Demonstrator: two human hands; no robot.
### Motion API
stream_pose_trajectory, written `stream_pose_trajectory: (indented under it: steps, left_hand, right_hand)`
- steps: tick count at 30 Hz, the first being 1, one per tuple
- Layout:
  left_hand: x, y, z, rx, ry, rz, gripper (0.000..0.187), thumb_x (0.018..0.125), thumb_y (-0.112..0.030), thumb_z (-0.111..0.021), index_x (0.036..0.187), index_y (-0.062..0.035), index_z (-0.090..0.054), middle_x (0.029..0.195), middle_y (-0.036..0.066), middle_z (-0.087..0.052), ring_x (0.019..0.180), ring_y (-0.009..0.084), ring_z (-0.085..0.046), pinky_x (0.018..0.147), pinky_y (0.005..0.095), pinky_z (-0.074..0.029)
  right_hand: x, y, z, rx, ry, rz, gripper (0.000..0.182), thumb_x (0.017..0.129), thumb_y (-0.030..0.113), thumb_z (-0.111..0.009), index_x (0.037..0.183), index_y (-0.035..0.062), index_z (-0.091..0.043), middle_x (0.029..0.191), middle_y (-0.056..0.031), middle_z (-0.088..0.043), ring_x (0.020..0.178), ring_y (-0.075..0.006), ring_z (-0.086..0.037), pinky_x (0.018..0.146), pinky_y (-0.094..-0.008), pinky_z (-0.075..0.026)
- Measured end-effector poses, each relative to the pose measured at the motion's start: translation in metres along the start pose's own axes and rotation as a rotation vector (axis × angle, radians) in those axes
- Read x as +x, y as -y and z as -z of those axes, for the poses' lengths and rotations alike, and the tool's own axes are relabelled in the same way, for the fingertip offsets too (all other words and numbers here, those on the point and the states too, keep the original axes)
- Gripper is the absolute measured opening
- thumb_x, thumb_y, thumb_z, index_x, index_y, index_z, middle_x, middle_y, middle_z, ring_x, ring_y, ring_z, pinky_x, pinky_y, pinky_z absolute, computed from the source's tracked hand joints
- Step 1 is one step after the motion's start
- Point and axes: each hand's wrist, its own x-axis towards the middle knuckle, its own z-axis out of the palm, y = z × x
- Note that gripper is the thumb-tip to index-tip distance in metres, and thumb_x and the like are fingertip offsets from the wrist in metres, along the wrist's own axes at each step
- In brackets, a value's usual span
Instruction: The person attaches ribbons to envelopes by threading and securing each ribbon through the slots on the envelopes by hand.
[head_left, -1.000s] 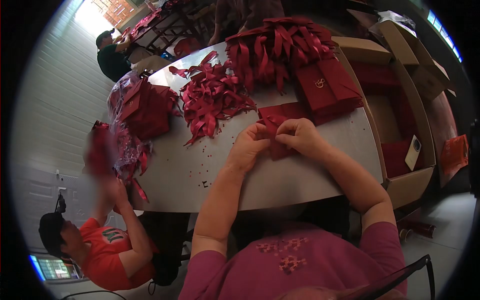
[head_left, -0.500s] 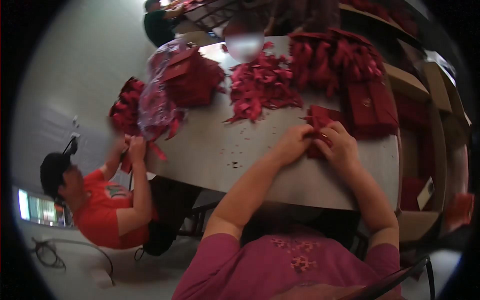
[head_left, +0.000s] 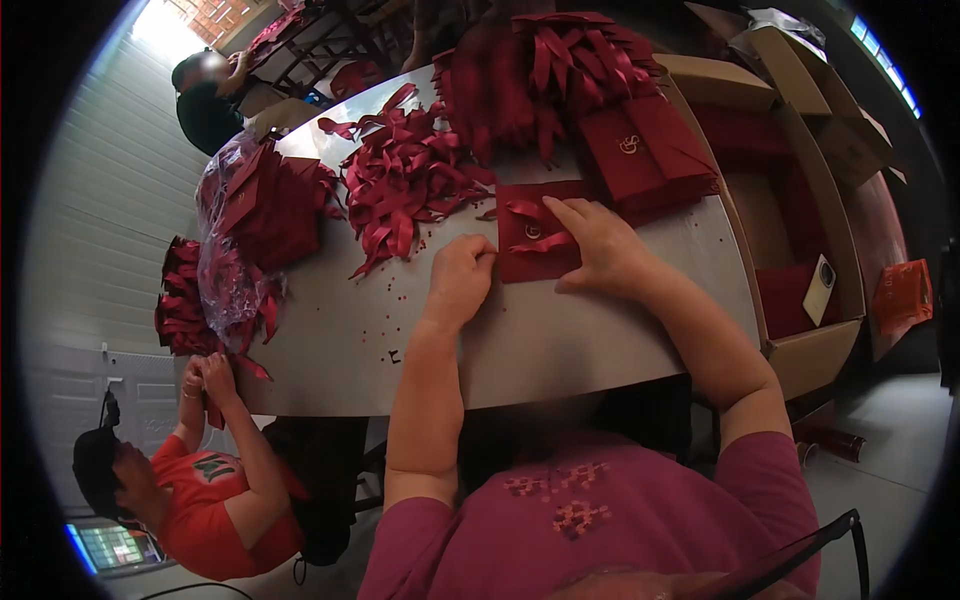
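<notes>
Head view: red bag point(head_left: 520, 230) lies near the right side of the bench point(head_left: 560, 350) — right hand's point(head_left: 600, 243) fingers spread over it, left hand's point(head_left: 462, 280) curled, pinch unclear; best press evenly, ribbon point(head_left: 545, 243) untwisted.

So the room: a pale grey ribbed wall point(head_left: 90, 200) is running down the whole left side, and a whitish panelled door point(head_left: 145, 400) is sitting at its lower end. Below that, a small blue-edged window point(head_left: 112, 545) is glowing. Up top left, daylight is blasting through a blown-out opening point(head_left: 165, 32), with a patch of orange-red brickwork point(head_left: 217, 18) showing beside it. A big grey smooth-topped table point(head_left: 330, 350) with a curved edge is filling the middle, its far-left end catching glare. Dark furniture frames point(head_left: 335, 45) are standing behind it. Over right, a narrow bluish strip window point(head_left: 885, 68) is shining, and smooth grey floor point(head_left: 885, 460) is reflecting pale light.
</notes>
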Motion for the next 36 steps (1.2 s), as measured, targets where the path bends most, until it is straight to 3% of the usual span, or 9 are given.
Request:
stream_pose_trajectory:
  steps: [4,6,10,13,18,23,30,32,36]
  left_hand:
    - [0.008,0.003,0.012,-0.073,0.057,0.312,0.007,0.081,-0.006,-0.062,0.087,-0.0010,-0.064,0.095,0.017,-0.063,0.088,0.0332,-0.062,0.074,0.0410,-0.049]
    - [0.014,0.005,0.005,-0.013,-0.200,0.013,0.007,0.080,-0.006,-0.063,0.085,-0.0021,-0.065,0.117,0.017,-0.061,0.103,0.0346,-0.061,0.084,0.0409,-0.050]
    - [0.035,0.022,0.001,0.167,-0.237,-0.193,0.006,0.078,-0.005,-0.062,0.082,-0.0027,-0.065,0.137,0.017,-0.052,0.119,0.0370,-0.055,0.097,0.0401,-0.046]
    - [0.051,0.032,0.003,0.173,-0.097,-0.275,0.006,0.075,-0.003,-0.061,0.081,-0.0024,-0.063,0.135,0.017,-0.054,0.126,0.0373,-0.050,0.104,0.0400,-0.042]
    - [0.055,0.024,0.003,0.118,-0.044,-0.388,0.006,0.073,-0.002,-0.061,0.078,-0.0019,-0.059,0.097,0.013,-0.065,0.105,0.0348,-0.058,0.091,0.0426,-0.047]
    - [0.033,0.008,0.011,0.031,-0.040,-0.274,0.006,0.074,-0.002,-0.062,0.077,-0.0006,-0.057,0.085,0.014,-0.058,0.086,0.0339,-0.058,0.076,0.0414,-0.047]
    - [0.003,-0.011,0.024,-0.226,0.049,-0.050,0.009,0.076,-0.003,-0.063,0.075,0.0014,-0.055,0.078,0.012,-0.055,0.073,0.0249,-0.055,0.067,0.0339,-0.044]
    - [-0.006,-0.007,0.024,-0.245,0.066,-0.011,0.010,0.076,-0.004,-0.063,0.075,0.0016,-0.055,0.078,0.012,-0.055,0.072,0.0237,-0.055,0.066,0.0333,-0.044]
    - [-0.023,0.002,0.027,-0.262,0.091,0.066,0.012,0.077,-0.006,-0.065,0.076,0.0025,-0.056,0.078,0.012,-0.055,0.071,0.0220,-0.055,0.066,0.0322,-0.045]
  right_hand:
    - [0.000,0.002,0.002,0.042,0.006,-0.016,0.103,0.058,0.028,-0.086,0.146,0.0069,-0.036,0.134,-0.0171,-0.046,0.122,-0.0356,-0.047,0.106,-0.0415,-0.040]
    - [-0.002,0.002,0.001,0.030,-0.002,-0.016,0.103,0.058,0.029,-0.086,0.146,0.0081,-0.036,0.135,-0.0170,-0.045,0.122,-0.0352,-0.047,0.105,-0.0413,-0.040]
    - [0.001,0.002,0.002,0.111,-0.059,-0.006,0.088,0.061,0.025,-0.084,0.138,0.0083,-0.046,0.130,-0.0157,-0.050,0.120,-0.0346,-0.049,0.103,-0.0407,-0.041]
    - [0.003,-0.008,-0.012,0.189,-0.090,-0.030,0.068,0.065,0.021,-0.080,0.126,0.0066,-0.055,0.127,-0.0151,-0.053,0.116,-0.0338,-0.053,0.100,-0.0403,-0.043]
    - [-0.002,-0.010,0.000,0.235,-0.118,-0.001,0.044,0.074,0.017,-0.073,0.114,0.0049,-0.059,0.125,-0.0145,-0.054,0.111,-0.0314,-0.057,0.094,-0.0386,-0.047]
    - [0.006,-0.008,0.001,0.862,-0.134,-0.194,0.042,0.080,0.018,-0.069,0.117,0.0044,-0.055,0.117,-0.0167,-0.059,0.106,-0.0265,-0.061,0.090,-0.0312,-0.048]
    - [0.006,0.012,-0.004,0.232,-0.128,-0.398,0.034,0.082,0.024,-0.067,0.107,0.0033,-0.056,0.096,-0.0188,-0.067,0.091,-0.0338,-0.065,0.080,-0.0392,-0.051]
    - [0.007,-0.002,-0.020,0.091,-0.082,-0.245,0.041,0.079,0.023,-0.074,0.108,0.0014,-0.053,0.077,-0.0125,-0.063,0.070,-0.0240,-0.064,0.067,-0.0368,-0.050]
    - [0.014,0.005,-0.006,0.284,-0.030,-0.286,0.033,0.081,0.019,-0.074,0.103,0.0018,-0.055,0.077,-0.0095,-0.063,0.071,-0.0198,-0.065,0.065,-0.0353,-0.051]
